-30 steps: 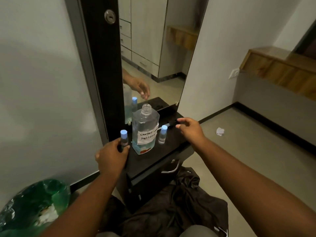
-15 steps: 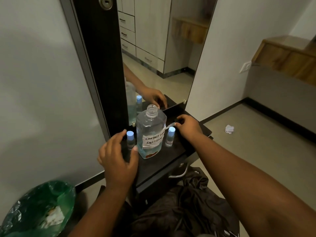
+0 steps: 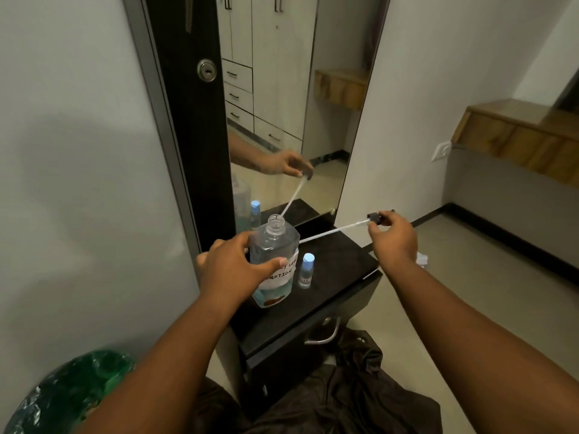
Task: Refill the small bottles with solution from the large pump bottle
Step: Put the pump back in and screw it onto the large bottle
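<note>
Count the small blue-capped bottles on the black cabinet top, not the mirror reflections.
1 in plain view: the small bottle stands just right of the large bottle. Another may be hidden behind the left hand gripping the large bottle.

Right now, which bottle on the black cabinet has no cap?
The large labelled bottle, held by the left hand; its neck is open, whereas the small bottle beside it wears a blue cap.

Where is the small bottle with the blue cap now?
The small bottle stands upright on the black cabinet top, just right of the large solution bottle.
</note>
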